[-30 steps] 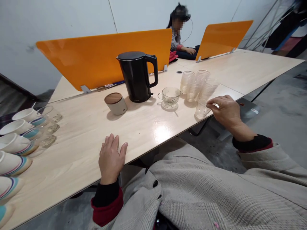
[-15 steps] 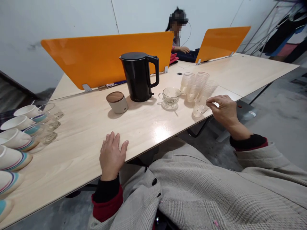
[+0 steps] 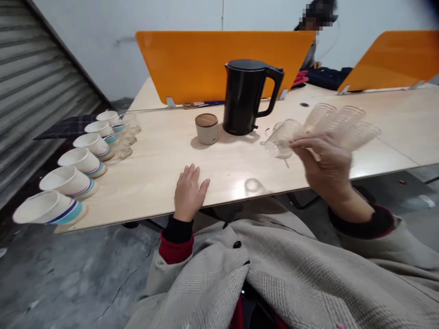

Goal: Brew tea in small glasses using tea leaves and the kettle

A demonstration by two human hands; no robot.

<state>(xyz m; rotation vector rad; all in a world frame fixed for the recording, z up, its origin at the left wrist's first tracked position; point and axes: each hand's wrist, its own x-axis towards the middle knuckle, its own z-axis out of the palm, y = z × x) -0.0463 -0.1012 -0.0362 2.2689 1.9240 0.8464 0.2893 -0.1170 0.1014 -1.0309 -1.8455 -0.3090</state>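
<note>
No text readable; print [image 3: 233,131] on black kettle [image 3: 242,98] too small.

Clear cup [image 3: 287,133]: smooth thin plastic. Kettle [image 3: 240,103]: glossy, smooth. Jar [image 3: 207,135]: matt; lid [image 3: 206,120]: wood. Paper cups [image 3: 87,164]: matt. Counter [image 3: 151,183]: smooth, wood-grained, shiny.

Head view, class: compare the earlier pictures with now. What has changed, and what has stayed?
The right hand has carried a clear cup leftward, away from the stacked cups and toward the kettle; the view has swung left. The left hand stays flat on the table; kettle and canister stay put.
</note>
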